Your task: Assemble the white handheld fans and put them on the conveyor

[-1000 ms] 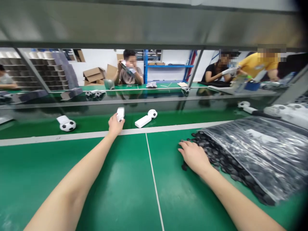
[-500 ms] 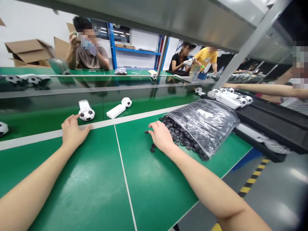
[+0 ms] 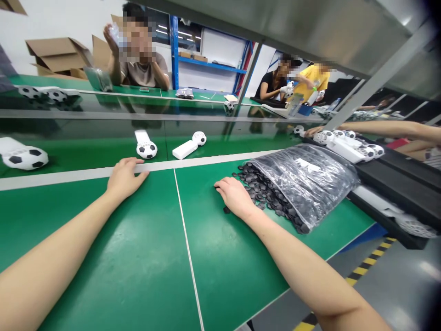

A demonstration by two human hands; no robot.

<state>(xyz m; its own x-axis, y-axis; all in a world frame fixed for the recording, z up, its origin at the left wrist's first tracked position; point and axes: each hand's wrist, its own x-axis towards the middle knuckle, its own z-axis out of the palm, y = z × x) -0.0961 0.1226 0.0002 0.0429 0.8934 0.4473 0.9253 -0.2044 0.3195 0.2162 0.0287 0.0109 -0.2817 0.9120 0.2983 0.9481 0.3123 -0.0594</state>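
My left hand (image 3: 127, 177) rests at the table's light edge strip, fingers apart and holding nothing, just below a white piece with a football-patterned head (image 3: 146, 149). My right hand (image 3: 234, 194) is closed, its fingertips on a small black disc at the green tabletop (image 3: 138, 257). Beside it, a pile of black discs (image 3: 275, 197) spills from a clear plastic bag (image 3: 306, 174). Another black disc (image 3: 226, 209) lies under the right hand. A second white football piece (image 3: 186, 149) lies on the belt, and a third (image 3: 24, 157) is at the far left.
Black trays (image 3: 403, 174) at the right hold more white football pieces (image 3: 347, 145). A co-worker's arm (image 3: 386, 128) reaches in above them. Slanted metal post (image 3: 361, 101) stands behind the bag. People sit and stand across the line, near cardboard boxes (image 3: 58, 55).
The view has shifted, and the football pieces have come more into sight at the left. My right fingers have closed down on the disc. The co-worker's hand has reached further left.
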